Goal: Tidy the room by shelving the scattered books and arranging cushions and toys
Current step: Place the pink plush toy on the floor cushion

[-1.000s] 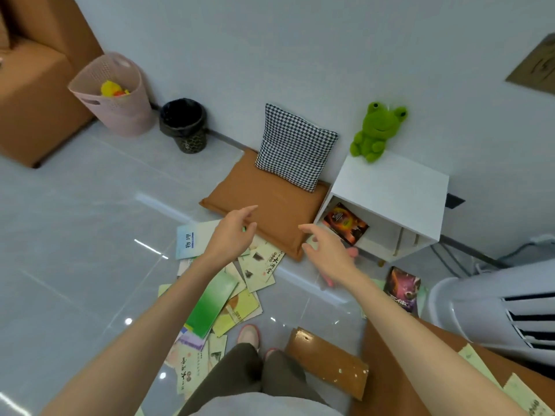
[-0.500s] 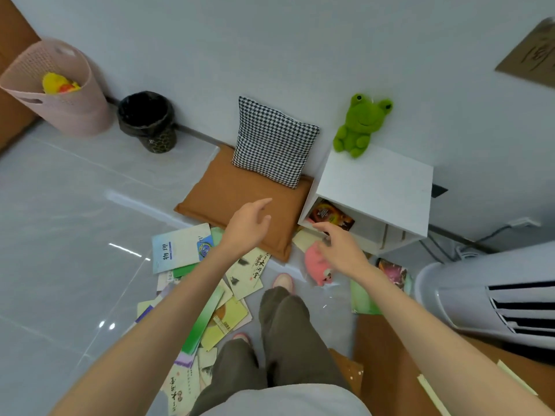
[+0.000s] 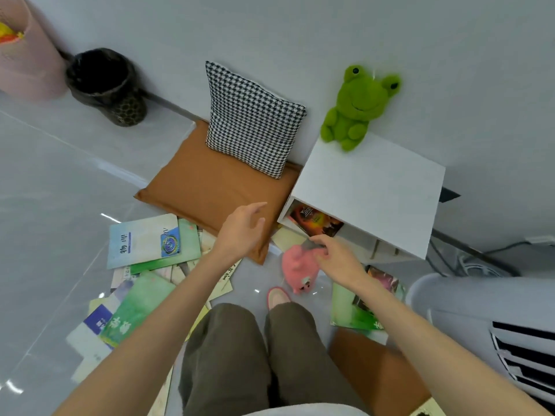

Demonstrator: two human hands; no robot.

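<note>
Floor [image 3: 60,181] nearer; right hand [image 3: 336,259] now over pink toy [image 3: 297,268] (maybe touching).

Grey floor [image 3: 60,181]: scattered books [image 3: 144,244], brown cushion [image 3: 210,187].

Pale blue book [image 3: 141,240], flat on floor [image 3: 60,190]: cover reads 物理, sideways from this view. Green book [image 3: 135,307], lower left: yellow characters, too blurred to read. Dark book [image 3: 315,220] inside white shelf [image 3: 369,187]: title lettering illegible.
</note>
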